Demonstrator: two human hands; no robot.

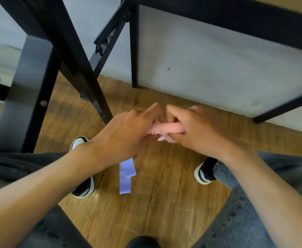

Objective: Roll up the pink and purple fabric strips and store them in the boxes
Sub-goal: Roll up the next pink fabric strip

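A pink fabric strip [166, 128] is wound into a thin roll between both hands, held above the wooden floor. My left hand [127, 133] grips its left end with curled fingers. My right hand [198, 129] pinches its right end, and a loose pink tail pokes out just below the roll. A purple fabric strip [127, 174] hangs down from under my left hand, its lower end folded over itself; where it is held is hidden. No boxes are in view.
I sit with knees apart in grey jeans, shoes [83, 178] on a wooden floor [155, 203]. Black table legs [71, 56] and a black post [26, 97] stand left and ahead. A grey wall [209, 65] runs behind, a desk edge [253, 18] overhead.
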